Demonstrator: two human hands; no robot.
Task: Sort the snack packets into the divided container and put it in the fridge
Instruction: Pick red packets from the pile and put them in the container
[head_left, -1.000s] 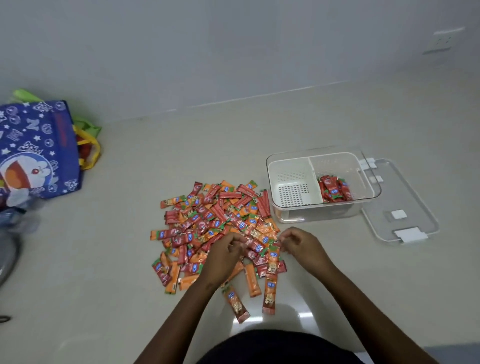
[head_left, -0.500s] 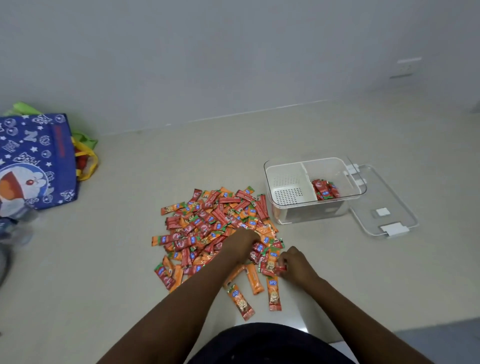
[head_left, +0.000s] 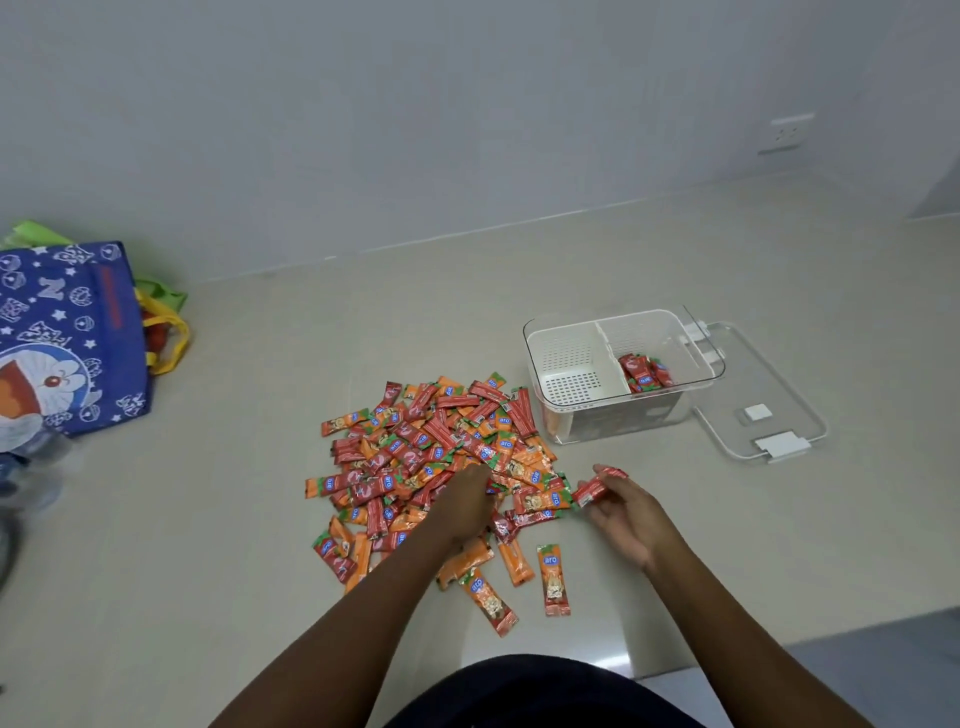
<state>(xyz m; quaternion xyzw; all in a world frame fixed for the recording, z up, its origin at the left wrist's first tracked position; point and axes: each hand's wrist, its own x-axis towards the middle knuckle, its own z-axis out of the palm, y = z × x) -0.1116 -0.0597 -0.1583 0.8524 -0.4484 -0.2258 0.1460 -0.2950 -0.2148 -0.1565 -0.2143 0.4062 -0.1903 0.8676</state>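
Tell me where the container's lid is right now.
In the head view, the clear lid lies flat on the floor at the right, directly beside the divided container on its far side from the packet pile.

- A blue tote bag (head_left: 72, 332), printed with a cartoon cat and white stars, is seen at the left edge of the floor (head_left: 779, 270).
- A green bag (head_left: 156, 293) with yellow handles (head_left: 169, 338) is tucked just behind it (only partly shown).
- A white wall socket (head_left: 790, 133) is set low on the pale wall (head_left: 415, 104), at the far right.
- The floor is tiled in beige, and a grey strip (head_left: 878, 660) is seen at the lower right corner.
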